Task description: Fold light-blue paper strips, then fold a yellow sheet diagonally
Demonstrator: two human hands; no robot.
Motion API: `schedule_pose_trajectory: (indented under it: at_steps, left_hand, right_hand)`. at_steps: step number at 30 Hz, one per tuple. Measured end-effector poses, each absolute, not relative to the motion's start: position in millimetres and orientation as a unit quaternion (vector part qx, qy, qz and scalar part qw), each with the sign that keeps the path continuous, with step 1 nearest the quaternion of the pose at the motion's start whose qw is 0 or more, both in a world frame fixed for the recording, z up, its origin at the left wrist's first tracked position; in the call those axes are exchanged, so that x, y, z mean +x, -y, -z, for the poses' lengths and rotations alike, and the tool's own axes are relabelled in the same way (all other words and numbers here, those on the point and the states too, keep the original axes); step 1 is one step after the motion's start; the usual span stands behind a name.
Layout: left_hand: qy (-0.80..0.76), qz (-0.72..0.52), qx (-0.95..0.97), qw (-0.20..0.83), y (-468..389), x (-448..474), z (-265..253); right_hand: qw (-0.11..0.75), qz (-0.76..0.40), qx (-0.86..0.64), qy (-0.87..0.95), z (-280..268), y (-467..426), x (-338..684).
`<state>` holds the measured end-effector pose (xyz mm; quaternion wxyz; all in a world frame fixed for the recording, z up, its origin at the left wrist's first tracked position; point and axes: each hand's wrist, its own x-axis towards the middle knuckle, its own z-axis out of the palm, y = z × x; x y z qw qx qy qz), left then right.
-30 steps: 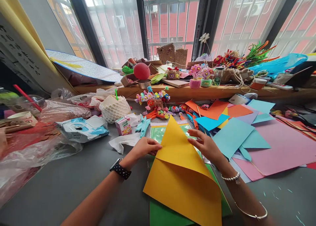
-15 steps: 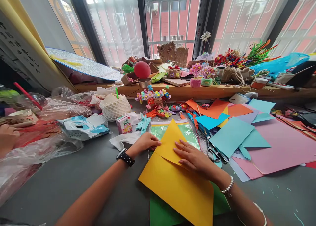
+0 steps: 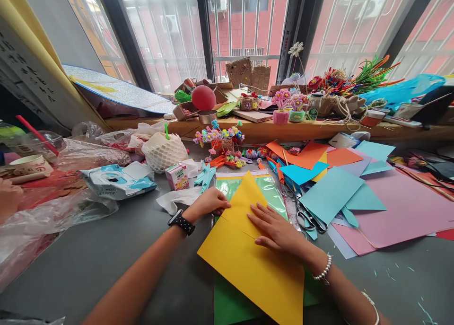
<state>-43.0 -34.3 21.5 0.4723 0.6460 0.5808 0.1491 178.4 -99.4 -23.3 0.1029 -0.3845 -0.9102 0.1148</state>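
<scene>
A sheet of yellow paper lies at a slant in front of me, its top part folded over into a pointed flap. The fingers of my left hand pinch the paper at the flap's left edge. My right hand rests flat on the flap, fingers stretched out and a little apart. Green paper and a clear plastic sleeve show from beneath the yellow sheet. Part of the flap's lower edge is hidden under my right hand.
Scissors lie to the right, beside sheets of teal paper and pink paper. A wet-wipe pack, a small pink carton and plastic bags sit left. Another person's hand shows at the left edge.
The flap's lower edge now lies flatter against the sheet, its gap narrower. My right hand has shifted slightly left; my left hand keeps its pinch.
</scene>
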Motion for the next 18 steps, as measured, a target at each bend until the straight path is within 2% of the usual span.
schedule_pose_trajectory:
  at_steps: [18]
  left_hand:
    - [-0.574,-0.143,0.635,0.497,31.9,-45.2,-20.0]
  right_hand:
    - [0.123,-0.113,-0.382,0.909,26.4,100.2,177.2]
